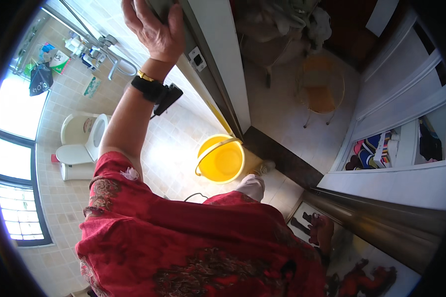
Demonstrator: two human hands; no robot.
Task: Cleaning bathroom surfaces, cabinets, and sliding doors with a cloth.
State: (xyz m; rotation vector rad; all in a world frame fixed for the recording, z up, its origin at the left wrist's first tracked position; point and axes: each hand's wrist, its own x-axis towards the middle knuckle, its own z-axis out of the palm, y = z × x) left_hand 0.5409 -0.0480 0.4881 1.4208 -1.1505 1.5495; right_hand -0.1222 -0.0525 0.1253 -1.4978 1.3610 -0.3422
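Observation:
My left hand [158, 35] is raised at the top, gripping the metal door frame [217, 80], thumb apart from the fingers. A strike plate [197, 59] sits in the frame just below it. At lower right, my right hand [324, 232] is beside a glossy door panel [356, 256] with a dark handle [301, 224]. Shadow and reflections hide what its fingers touch. A yellow plastic bucket [223, 159] stands on the tiled floor before me, its handle tipped across the rim. My foot [260, 170] is beside it, near the dark threshold [282, 157].
A toilet [83, 143] with its lid raised stands at left, below a wall shower fitting [100, 46]. Through the doorway are a small stool or chair [319, 96] and a white cabinet [390, 169] with shoes inside. A yellow pole [221, 118] leans near the bucket.

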